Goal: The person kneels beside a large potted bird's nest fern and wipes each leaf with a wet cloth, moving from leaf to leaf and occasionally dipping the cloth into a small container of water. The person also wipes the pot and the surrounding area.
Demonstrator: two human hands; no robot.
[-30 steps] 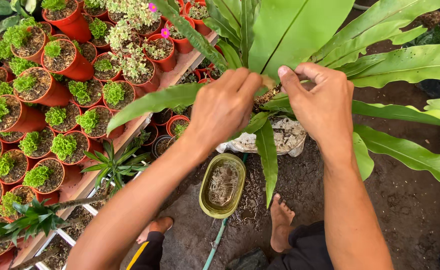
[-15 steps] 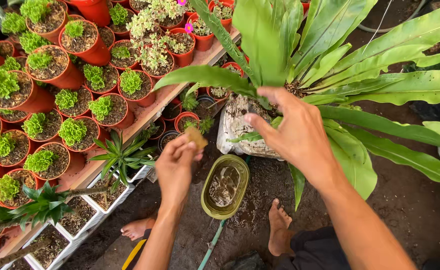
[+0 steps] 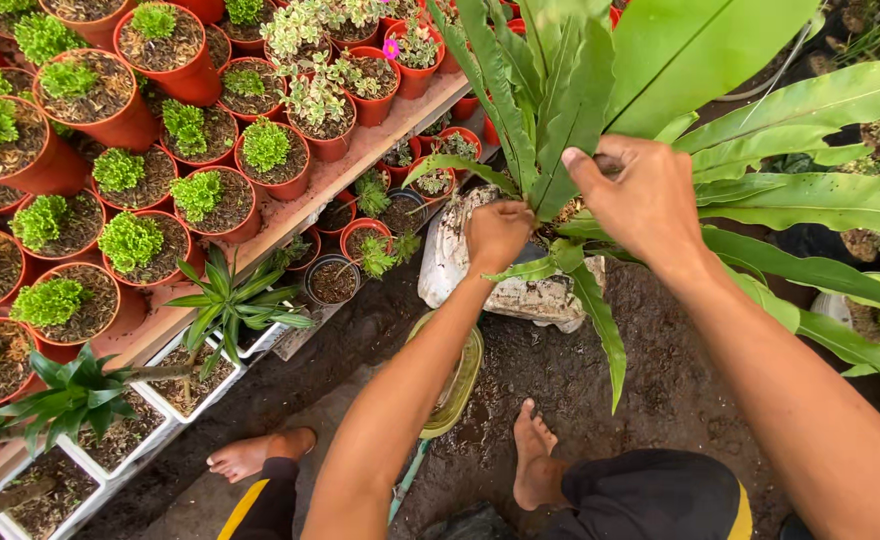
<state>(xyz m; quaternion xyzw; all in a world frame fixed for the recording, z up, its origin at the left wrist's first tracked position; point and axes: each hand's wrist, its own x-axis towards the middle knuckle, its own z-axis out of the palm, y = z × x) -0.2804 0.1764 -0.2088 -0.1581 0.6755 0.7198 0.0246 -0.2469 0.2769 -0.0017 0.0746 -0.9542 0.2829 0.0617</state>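
A large fern (image 3: 600,120) with long, broad green leaves is seen from above, rooted in a dirty white bag (image 3: 500,280) that stands on dark wet soil (image 3: 650,370).

The left hand (image 3: 497,233) is closed into a fist at the base of the fern, just above the rim of the bag; what is pinched inside the fist cannot be told, as the fingers are curled under. The right hand (image 3: 645,200) is placed at the heart of the fern, just right of the left hand, with its fingers closed around the bases of several leaves. One narrow leaf (image 3: 600,320) is hung down over the front of the bag toward the soil.

Just below the bag, a shallow green dish (image 3: 457,385) is partly covered by the left forearm. Two bare feet are planted on the soil below the bag: a left foot (image 3: 255,455) well to the lower left and a right foot (image 3: 535,460) directly beneath.

Left of the bag, small dark and red pots (image 3: 345,265) are set on the ground. Further left, a wooden bench (image 3: 290,215) is loaded with red pots (image 3: 110,95) of bright green, mossy plants. At the far lower left of the bag, white square trays (image 3: 130,430) with spiky green plants are placed under the bench edge.
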